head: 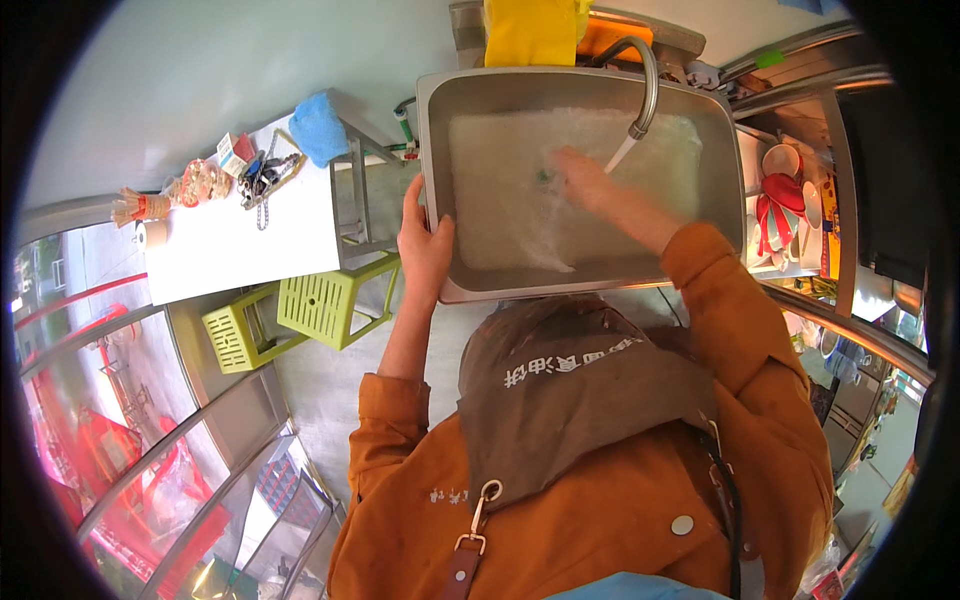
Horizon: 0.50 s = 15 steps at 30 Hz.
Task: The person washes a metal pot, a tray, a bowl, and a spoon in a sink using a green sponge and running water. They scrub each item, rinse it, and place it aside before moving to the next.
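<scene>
A deep stainless steel sink (585, 289) holds cloudy, pale water. My left hand (424, 244) grips the sink's left rim, thumb on top and fingers along the outer side. Over the middle of the basin is my right hand (581, 176), blurred, at the water's surface; whether it holds anything cannot be told. Just left of its fingers a small green thing (544, 176) shows in the water. From the curved flexible faucet (646, 82), a stream of water runs down beside my right wrist.
Yellow cloth or gloves (530, 34) hang behind the sink. At left, a white table (255, 251) bears a blue cloth (319, 129) and bagged goods, with green plastic stools (322, 304) below. Bowls (781, 160) and red-handled utensils sit on a shelf at right.
</scene>
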Each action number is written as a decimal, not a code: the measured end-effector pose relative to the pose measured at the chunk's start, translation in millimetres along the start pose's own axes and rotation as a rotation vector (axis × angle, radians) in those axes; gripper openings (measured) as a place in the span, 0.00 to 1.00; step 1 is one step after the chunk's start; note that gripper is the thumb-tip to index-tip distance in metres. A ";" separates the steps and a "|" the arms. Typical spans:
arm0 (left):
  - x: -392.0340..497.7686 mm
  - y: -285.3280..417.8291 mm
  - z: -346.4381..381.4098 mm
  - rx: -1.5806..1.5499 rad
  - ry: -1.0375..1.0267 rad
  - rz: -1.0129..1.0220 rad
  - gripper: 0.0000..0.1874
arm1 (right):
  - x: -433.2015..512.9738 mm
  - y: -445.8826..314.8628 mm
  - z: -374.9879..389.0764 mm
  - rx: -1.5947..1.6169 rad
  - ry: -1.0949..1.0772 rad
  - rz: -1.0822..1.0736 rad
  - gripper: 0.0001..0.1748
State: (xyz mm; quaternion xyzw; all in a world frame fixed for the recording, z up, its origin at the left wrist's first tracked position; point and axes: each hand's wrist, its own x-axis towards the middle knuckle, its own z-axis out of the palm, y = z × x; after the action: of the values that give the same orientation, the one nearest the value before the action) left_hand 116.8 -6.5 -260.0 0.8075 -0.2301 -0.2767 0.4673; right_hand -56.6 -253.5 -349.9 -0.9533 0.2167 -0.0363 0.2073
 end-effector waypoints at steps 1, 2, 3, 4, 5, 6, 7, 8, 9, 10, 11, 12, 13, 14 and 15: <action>0.1 0.4 0.3 -0.017 0.002 0.018 0.35 | 8.6 -12.2 -1.8 0.030 0.025 -0.065 0.19; -0.1 0.4 0.6 -0.031 0.002 0.035 0.35 | 17.9 -26.1 -4.5 0.074 0.034 -0.165 0.18; 0.0 0.2 0.8 -0.038 0.003 0.038 0.35 | 29.8 -38.7 -10.0 0.013 0.088 -0.207 0.18; -0.2 -0.4 0.7 -0.048 0.000 0.056 0.35 | 43.5 -50.4 -17.0 -0.037 0.125 -0.285 0.18; 0.0 -1.3 0.8 -0.054 0.001 0.062 0.35 | 57.9 -61.1 -24.1 -0.075 0.238 -0.406 0.17; 0.2 -2.7 0.9 -0.057 -0.002 0.058 0.35 | 74.1 -69.5 -31.7 -0.178 0.174 -0.445 0.16; 0.6 -4.2 0.6 -0.049 -0.005 0.066 0.36 | 90.0 -76.2 -38.0 -0.268 0.182 -0.524 0.14; 0.5 -6.0 0.3 -0.036 -0.010 0.062 0.36 | 104.0 -79.4 -43.7 -0.330 0.267 -0.632 0.12; 1.1 -7.6 0.0 -0.022 -0.014 0.057 0.36 | 118.0 -80.2 -48.8 -0.387 0.217 -0.630 0.11; 1.2 -9.1 -0.2 -0.027 -0.020 0.058 0.36 | 128.6 -78.1 -52.2 -0.413 0.245 -0.661 0.10; 1.6 -10.1 -0.3 -0.033 -0.023 0.059 0.36 | 136.1 -72.5 -55.0 -0.412 0.325 -0.744 0.08; 2.1 -10.7 -0.4 -0.040 -0.025 0.059 0.36 | 139.1 -65.9 -55.2 -0.421 0.291 -0.654 0.08; 2.3 -10.9 -0.2 -0.038 -0.013 0.072 0.37 | 137.9 -55.4 -55.1 -0.404 0.306 -0.614 0.08; 3.1 -10.5 -0.2 -0.036 -0.001 0.087 0.37 | 132.5 -44.1 -53.6 -0.379 0.367 -0.589 0.08; 3.1 -9.6 0.2 -0.037 0.012 0.100 0.37 | 124.8 -33.9 -49.7 -0.540 0.244 -0.601 0.07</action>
State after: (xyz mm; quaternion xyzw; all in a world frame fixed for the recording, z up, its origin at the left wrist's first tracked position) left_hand 120.0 -4.1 -269.3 0.7879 -0.2622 -0.2522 0.4969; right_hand 61.7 -298.0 -293.1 -0.9829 -0.0462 -0.1496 -0.0970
